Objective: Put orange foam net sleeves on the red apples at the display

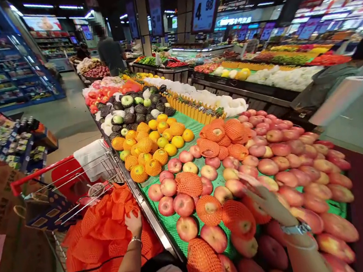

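My left hand (134, 224) reaches into a shopping cart heaped with orange foam fruit nets (96, 236). Its fingers curl into the foam net at the heap's right side, and their tips are partly hidden. Over the apple display, my right hand (259, 193) is stretched out with its fingers extended, at a netted apple (257, 210). Whether it touches that apple I cannot tell. Bare apples (184, 205) lie around on a green mat (177, 234), among others in orange nets, such as a netted apple (203, 262) near my body.
The cart's red handle (44, 172) and a white cloth (92, 159) stand left of the metal display edge (149, 220). Netted oranges (149, 144) and dark-netted fruit (137, 106) lie farther back. A person (110, 54) stands beyond; a plastic bag roll (344, 99) is at right.
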Tool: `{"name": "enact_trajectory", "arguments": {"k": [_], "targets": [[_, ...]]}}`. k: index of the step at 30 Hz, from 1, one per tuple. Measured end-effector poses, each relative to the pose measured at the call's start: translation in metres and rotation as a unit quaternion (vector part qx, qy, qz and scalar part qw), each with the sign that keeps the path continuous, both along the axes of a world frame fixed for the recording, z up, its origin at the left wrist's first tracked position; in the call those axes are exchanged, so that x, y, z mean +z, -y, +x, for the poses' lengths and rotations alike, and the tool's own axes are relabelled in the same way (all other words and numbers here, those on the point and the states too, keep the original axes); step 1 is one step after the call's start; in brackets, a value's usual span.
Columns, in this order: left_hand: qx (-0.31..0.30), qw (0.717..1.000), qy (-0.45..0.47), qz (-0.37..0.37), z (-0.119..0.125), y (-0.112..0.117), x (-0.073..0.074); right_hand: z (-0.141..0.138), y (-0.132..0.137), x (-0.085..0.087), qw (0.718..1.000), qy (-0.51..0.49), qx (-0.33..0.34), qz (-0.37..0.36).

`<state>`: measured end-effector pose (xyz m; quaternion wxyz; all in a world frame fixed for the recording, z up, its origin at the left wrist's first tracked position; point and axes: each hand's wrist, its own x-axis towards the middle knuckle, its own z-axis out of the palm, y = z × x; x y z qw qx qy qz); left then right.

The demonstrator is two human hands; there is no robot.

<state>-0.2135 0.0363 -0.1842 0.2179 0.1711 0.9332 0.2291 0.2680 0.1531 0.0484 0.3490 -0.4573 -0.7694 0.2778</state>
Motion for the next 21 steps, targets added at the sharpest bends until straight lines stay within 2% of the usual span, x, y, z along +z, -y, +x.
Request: {"name": "enact_trajectory", "arguments": {"k": [4,7,9,11,13,16,19,21], "targets": [[0.018,0.999,0.039,0.026,-0.019,-0.008,0.001,-0.008,0.034,-0.011,0.998,-0.028,-0.042,-0.039],[0.034,0.995,0.06,0.072,-0.024,-0.012,0.005,-0.014,0.054,-0.018,0.989,-0.079,-0.084,-0.088],[0.051,0.99,0.066,0.117,-0.021,-0.014,0.012,-0.021,0.066,-0.018,0.984,-0.115,-0.091,-0.102],[0.083,0.98,0.051,0.174,-0.016,-0.016,0.025,-0.03,0.077,-0.016,0.979,-0.146,-0.088,-0.11],[0.134,0.96,0.014,0.245,-0.012,-0.022,0.046,-0.04,0.086,-0.014,0.974,-0.176,-0.091,-0.115],[0.185,0.906,-0.036,0.379,-0.007,-0.042,0.09,-0.058,0.094,-0.016,0.967,-0.212,-0.087,-0.11],[0.154,0.848,-0.033,0.506,0.006,-0.064,0.138,-0.081,0.096,-0.022,0.961,-0.237,-0.059,-0.126],[0.096,0.829,-0.005,0.551,0.023,-0.071,0.165,-0.098,0.097,-0.024,0.956,-0.252,-0.036,-0.148]]}}
